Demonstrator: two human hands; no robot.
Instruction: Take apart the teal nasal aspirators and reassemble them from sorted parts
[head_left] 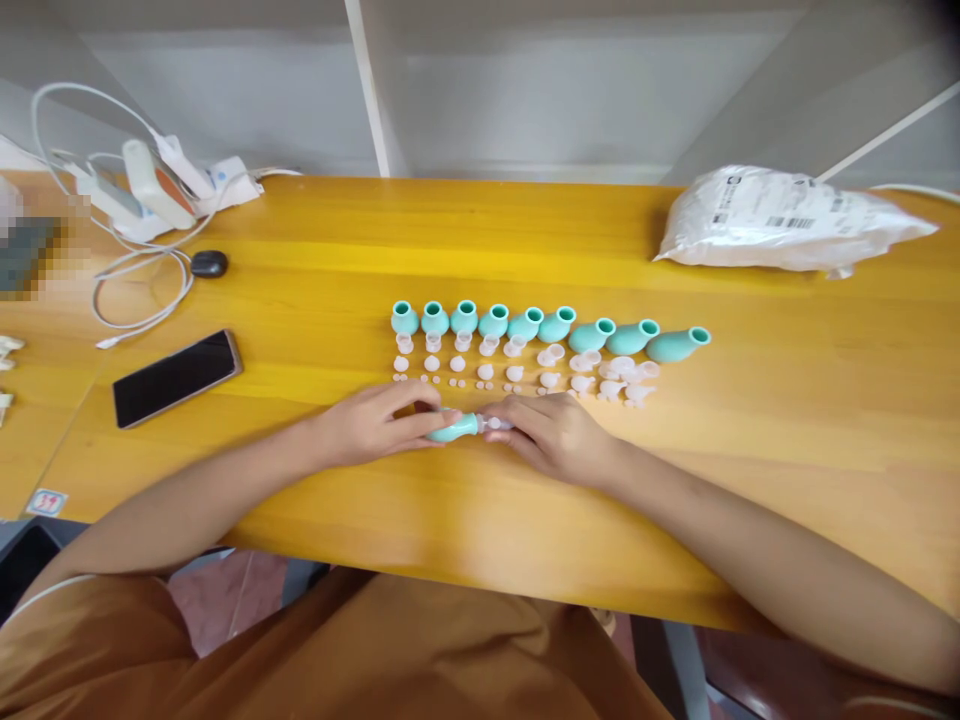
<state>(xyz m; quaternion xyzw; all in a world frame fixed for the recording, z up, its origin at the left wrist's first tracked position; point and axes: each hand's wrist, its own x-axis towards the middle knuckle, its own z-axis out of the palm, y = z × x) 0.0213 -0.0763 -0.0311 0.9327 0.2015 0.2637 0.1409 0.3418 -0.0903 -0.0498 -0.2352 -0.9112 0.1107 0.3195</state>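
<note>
Your left hand [375, 420] pinches a teal rubber bulb [454, 429] lying on its side on the yellow wooden table [750, 450], fingers closed around its round end. Your right hand [551, 432] meets it from 3 o'clock, fingertips clamped on a small clear nozzle piece [495, 424] at the bulb's neck. Just beyond your hands, at 12 o'clock, stands a row of teal bulbs [540, 325], with rows of small clear parts [517, 368] between it and your knuckles. At 9 o'clock lies a black phone [176, 377], well apart. A white plastic bag [780, 220] rests at 2 o'clock, and white cables [135, 250] at 10 o'clock.
</note>
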